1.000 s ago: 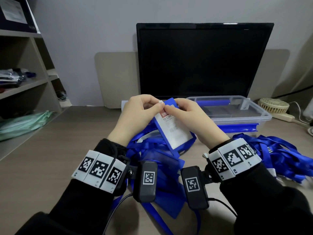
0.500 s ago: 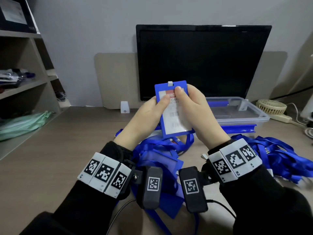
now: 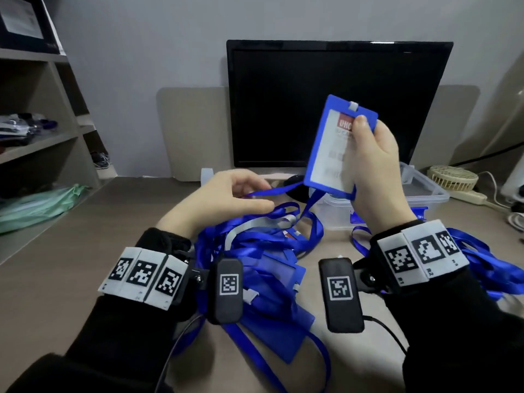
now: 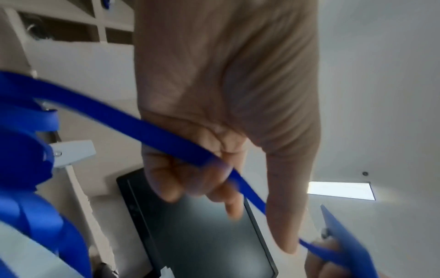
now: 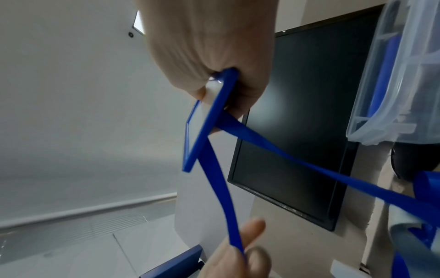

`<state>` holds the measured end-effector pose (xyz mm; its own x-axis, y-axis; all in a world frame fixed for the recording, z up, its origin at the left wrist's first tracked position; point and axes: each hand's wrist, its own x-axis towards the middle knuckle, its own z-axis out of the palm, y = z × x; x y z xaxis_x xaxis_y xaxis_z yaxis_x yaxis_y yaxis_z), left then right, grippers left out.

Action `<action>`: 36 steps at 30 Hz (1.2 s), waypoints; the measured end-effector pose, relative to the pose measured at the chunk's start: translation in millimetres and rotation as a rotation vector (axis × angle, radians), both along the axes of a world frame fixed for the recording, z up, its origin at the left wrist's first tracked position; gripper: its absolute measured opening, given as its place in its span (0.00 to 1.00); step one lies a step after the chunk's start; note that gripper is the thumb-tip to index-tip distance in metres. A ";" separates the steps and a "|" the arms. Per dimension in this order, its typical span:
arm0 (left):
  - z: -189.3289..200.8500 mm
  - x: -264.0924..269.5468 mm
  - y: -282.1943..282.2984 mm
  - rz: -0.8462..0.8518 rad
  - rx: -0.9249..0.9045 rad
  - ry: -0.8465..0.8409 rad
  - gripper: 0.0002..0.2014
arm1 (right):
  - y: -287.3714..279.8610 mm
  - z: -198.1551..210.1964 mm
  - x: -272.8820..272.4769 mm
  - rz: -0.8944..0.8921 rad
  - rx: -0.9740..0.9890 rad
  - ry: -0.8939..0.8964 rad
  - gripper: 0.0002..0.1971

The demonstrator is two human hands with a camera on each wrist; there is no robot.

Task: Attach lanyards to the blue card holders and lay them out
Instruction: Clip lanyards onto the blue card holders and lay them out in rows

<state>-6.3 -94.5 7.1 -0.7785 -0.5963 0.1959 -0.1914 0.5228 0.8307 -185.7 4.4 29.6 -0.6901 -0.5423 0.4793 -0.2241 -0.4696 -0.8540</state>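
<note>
My right hand grips a blue card holder with a white card in it, held upright in front of the monitor; the right wrist view shows the holder edge-on between thumb and fingers. A blue lanyard runs from under the holder to my left hand, whose curled fingers hold the strap. In the right wrist view two runs of that lanyard drop from the holder. A heap of blue lanyards and holders lies on the desk below both hands.
A black monitor stands behind. A clear plastic box sits at the right, with more blue lanyards beside it and a small fan behind. Shelves line the left side.
My right hand has carried the card holder up and to the right. The left hand let go of the holder, dropped lower and took hold of the lanyard strap.
</note>
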 end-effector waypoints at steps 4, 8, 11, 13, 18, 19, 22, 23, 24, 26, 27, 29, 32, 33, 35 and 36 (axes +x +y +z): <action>-7.6 -20.4 15.1 -0.126 -0.002 0.062 0.31 | -4.2 -0.6 19.2 0.078 0.012 0.061 0.09; -13.9 -36.4 27.3 -0.191 0.022 -0.006 0.05 | -0.8 2.1 27.4 0.054 -0.002 0.164 0.09; -8.9 -17.2 2.5 0.021 0.039 0.099 0.08 | 5.6 8.0 10.4 -0.028 -0.032 0.094 0.10; -6.7 2.6 -21.0 0.209 0.064 0.213 0.15 | 8.1 9.7 -1.6 -0.081 -0.040 0.040 0.11; -9.1 33.9 -57.7 0.461 0.164 0.223 0.16 | 11.0 6.8 -15.8 -0.123 -0.017 -0.006 0.11; -9.9 35.2 -58.5 0.463 0.169 0.189 0.16 | 10.3 5.6 -16.6 -0.122 -0.005 -0.004 0.11; -8.5 36.1 -55.6 0.471 0.083 0.111 0.18 | 6.2 0.0 -18.0 -0.167 0.049 0.040 0.10; -6.6 37.2 -56.0 0.471 0.064 0.128 0.18 | 5.5 -2.0 -18.9 -0.193 0.062 0.063 0.10; -4.8 39.5 -57.3 0.483 0.043 0.144 0.17 | 5.4 -3.9 -19.5 -0.220 0.070 0.078 0.10; -3.9 45.3 -62.2 0.567 -0.007 0.134 0.16 | 3.0 -7.9 -22.9 -0.260 0.085 0.062 0.09; -4.2 46.8 -62.5 0.609 -0.018 0.104 0.16 | 1.2 -8.8 -23.7 -0.266 0.086 0.036 0.09; -3.9 42.3 -56.5 0.599 -0.003 0.099 0.18 | -4.4 -8.0 -19.4 -0.227 0.087 0.002 0.09; -1.0 21.8 -40.7 0.456 -0.015 0.138 0.20 | -14.8 -4.4 3.7 -0.019 0.192 0.056 0.09; 1.7 15.0 -34.3 0.411 -0.056 0.143 0.20 | -16.2 -3.9 14.4 0.082 0.245 0.072 0.09; 7.2 6.0 -23.2 0.360 -0.152 0.123 0.17 | -17.2 -4.5 34.4 0.278 0.344 0.094 0.10; 8.1 3.7 -19.4 0.344 -0.191 0.104 0.16 | -17.0 -5.3 41.5 0.354 0.393 0.120 0.11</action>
